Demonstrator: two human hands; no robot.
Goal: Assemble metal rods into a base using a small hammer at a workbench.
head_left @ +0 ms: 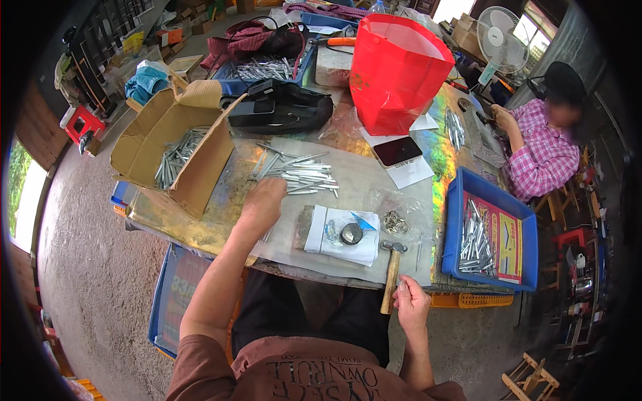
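Observation:
My left hand is at the near left edge of a loose pile of slim silver metal rods. Its back faces up and hides the fingertips, so I cannot see whether a rod is in them. Past the table's front edge, my right hand is closed, thumb against curled fingers, right beside the wooden handle of a hammer; anything pinched there is too small to make out. The hammer's head rests on the table. Left of it, a dark round disc sits on a white paper stack.
A cardboard box of rods stands at left, a blue tray of rods at right. Small metal rings lie on plastic near a phone. A red bag stands behind. A co-worker sits at the far right.

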